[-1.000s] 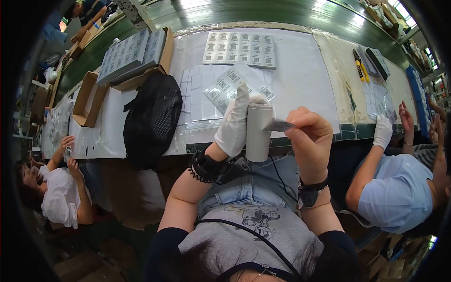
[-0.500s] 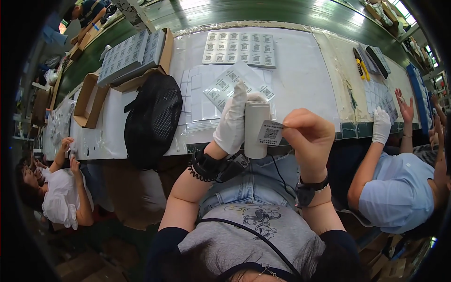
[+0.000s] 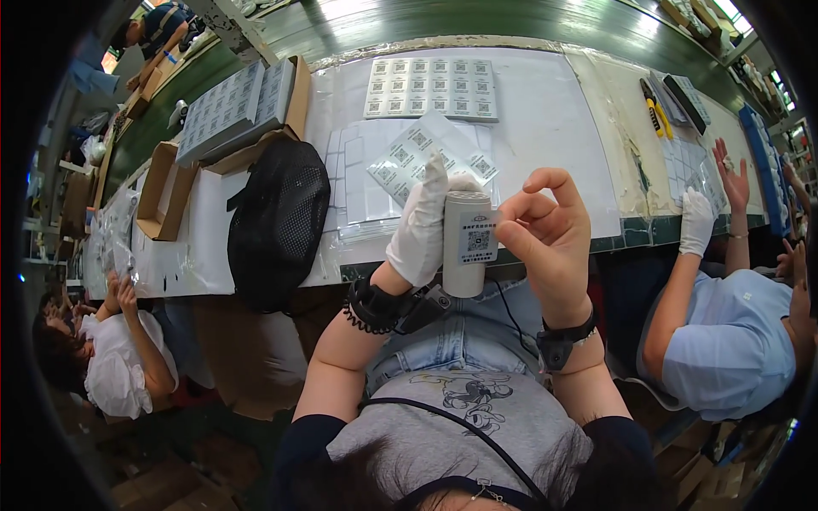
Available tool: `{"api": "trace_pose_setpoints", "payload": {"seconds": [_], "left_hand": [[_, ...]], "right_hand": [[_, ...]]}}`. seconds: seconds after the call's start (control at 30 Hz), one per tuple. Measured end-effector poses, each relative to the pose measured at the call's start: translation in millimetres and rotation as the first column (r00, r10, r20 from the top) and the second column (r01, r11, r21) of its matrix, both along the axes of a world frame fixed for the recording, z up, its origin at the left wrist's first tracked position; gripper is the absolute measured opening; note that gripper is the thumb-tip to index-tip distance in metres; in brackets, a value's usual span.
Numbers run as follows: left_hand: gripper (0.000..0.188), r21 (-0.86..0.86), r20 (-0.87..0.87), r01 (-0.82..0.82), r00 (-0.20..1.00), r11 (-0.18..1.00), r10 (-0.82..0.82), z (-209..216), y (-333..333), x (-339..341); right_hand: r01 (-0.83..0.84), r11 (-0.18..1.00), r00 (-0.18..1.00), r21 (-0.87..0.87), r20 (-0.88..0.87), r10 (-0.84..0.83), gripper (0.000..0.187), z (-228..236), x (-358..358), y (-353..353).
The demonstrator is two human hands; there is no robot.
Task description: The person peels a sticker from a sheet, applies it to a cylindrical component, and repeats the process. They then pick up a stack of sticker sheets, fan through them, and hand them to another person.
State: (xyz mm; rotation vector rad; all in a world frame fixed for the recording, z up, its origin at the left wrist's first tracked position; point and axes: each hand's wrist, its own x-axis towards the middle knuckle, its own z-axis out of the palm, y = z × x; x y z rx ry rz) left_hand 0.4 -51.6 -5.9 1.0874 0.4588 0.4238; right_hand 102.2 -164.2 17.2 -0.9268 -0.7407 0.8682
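Observation:
My left hand (image 3: 419, 223), in a white glove, is wrapped round a white cylinder (image 3: 464, 279) from its left side, thumb pointing up. The cylinder stands nearly upright at the table's near edge. A silver-grey label (image 3: 478, 238) with a square code lies against its front. My bare right hand (image 3: 550, 243) is at the label's right edge, thumb and forefinger pinched there and the other fingers curled above. Just behind the cylinder, a partly used label sheet (image 3: 409, 162) rests on pale backing sheets (image 3: 354, 192).
A stack of label sheets (image 3: 432, 89) lies farther back. To the left are a black mesh bag (image 3: 281, 226), a cardboard box (image 3: 166, 192) and more label stacks (image 3: 223, 106). A yellow-black cutter (image 3: 656, 111) lies right. Co-workers sit on both sides; one gloved hand (image 3: 697, 223) shows.
The label, held tilted off the cylinder's right side before, now lies against its front. My right hand has shifted slightly left and its fingers have lifted and spread somewhat.

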Motion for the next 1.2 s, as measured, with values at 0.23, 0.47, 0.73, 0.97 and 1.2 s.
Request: {"api": "trace_pose_setpoints", "payload": {"seconds": [0.23, 0.47, 0.73, 0.97, 1.2], "left_hand": [[0.076, 0.036, 0.002, -0.025, 1.000, 0.999, 0.025, 0.4, 0.0, 0.6], [0.075, -0.001, -0.021, -0.047, 0.999, 0.999, 0.047, 4.0, -2.1, 1.6], [0.075, 0.024, 0.011, -0.051, 0.999, 0.998, 0.051, -3.1, -0.2, -0.4], [0.071, -0.043, 0.051, 0.013, 0.999, 0.999, -0.010, -1.9, -3.9, 2.0], [0.057, -0.253, 0.183, -0.109, 0.970, 0.961, 0.158, -25.6, 6.2, -4.4]], "right_hand": [[-0.007, 1.000, 1.000, 0.010, 0.013, 0.006, 0.038, -1.0, -1.2, 0.7], [-0.004, 1.000, 1.000, 0.010, 0.005, 0.004, 0.038, -1.6, -1.2, 2.5], [-0.003, 1.000, 1.000, 0.005, 0.020, 0.003, 0.037, -2.9, -2.6, 3.4], [0.059, 0.998, 0.991, 0.014, 0.124, -0.060, 0.036, -8.7, 0.4, 1.2], [0.167, 0.964, 0.697, 0.205, 0.668, -0.262, 0.052, -25.9, 4.4, -1.6]]}}
